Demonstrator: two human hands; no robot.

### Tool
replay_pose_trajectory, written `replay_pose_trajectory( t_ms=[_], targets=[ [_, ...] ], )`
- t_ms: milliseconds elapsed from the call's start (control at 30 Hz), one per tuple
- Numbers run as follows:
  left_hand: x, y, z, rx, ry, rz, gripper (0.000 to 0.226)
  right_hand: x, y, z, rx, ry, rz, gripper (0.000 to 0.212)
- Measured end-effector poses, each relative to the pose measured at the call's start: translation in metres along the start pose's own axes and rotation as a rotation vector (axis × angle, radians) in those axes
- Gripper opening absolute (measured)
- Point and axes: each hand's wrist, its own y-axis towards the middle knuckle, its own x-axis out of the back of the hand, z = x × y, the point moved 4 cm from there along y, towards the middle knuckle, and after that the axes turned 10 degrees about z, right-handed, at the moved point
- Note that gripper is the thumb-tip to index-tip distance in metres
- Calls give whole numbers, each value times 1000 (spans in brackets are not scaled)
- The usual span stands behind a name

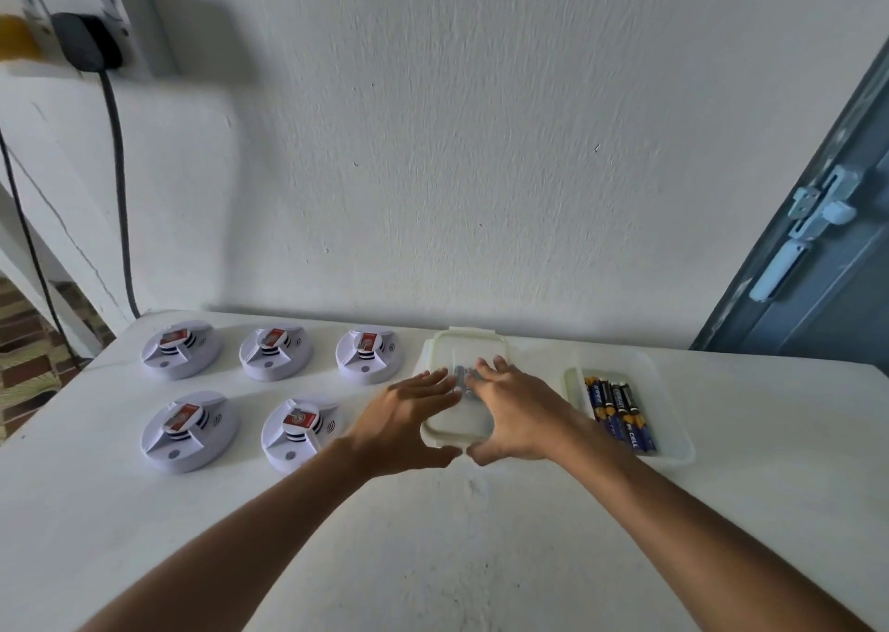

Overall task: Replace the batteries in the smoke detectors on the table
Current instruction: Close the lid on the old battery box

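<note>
Batteries (620,412), dark blue with gold marks, in open tray (673,458): lettering partly legible, reads "CELL". Smoke detectors (298,432): red labels on top, print too small to read.

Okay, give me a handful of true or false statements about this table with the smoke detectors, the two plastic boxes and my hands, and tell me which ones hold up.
1. Five smoke detectors sit on the table. True.
2. The detectors form a single row. False: three at the back, two in front.
3. Both hands are on the lidded container. True: the left hand and right hand rest on its lid.
4. The batteries lie loose on the table. False: they lie in an open tray right of the container.
5. The left hand holds a battery. False: its fingers are straight and hold nothing.
</note>
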Motion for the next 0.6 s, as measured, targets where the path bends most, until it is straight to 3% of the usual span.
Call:
replay_pose_trajectory(
  t_ms=[200, 367, 500, 600],
  targets=[
    [-9, -2, 1, -7, -11, -35, 63, -5, 1, 3, 62, -128, -71, 84],
    [-6, -2, 0, -15, 39, 42, 55, 20, 8, -20, -20, 272, -102, 67],
    [-1, -8, 2, -61, 111, 87, 44, 10, 22, -31, -103, 160, -10, 63],
    [17, -18, 13, 47, 168, 83, 40, 5, 17, -31, -141, 39, -47, 77]
  ],
)
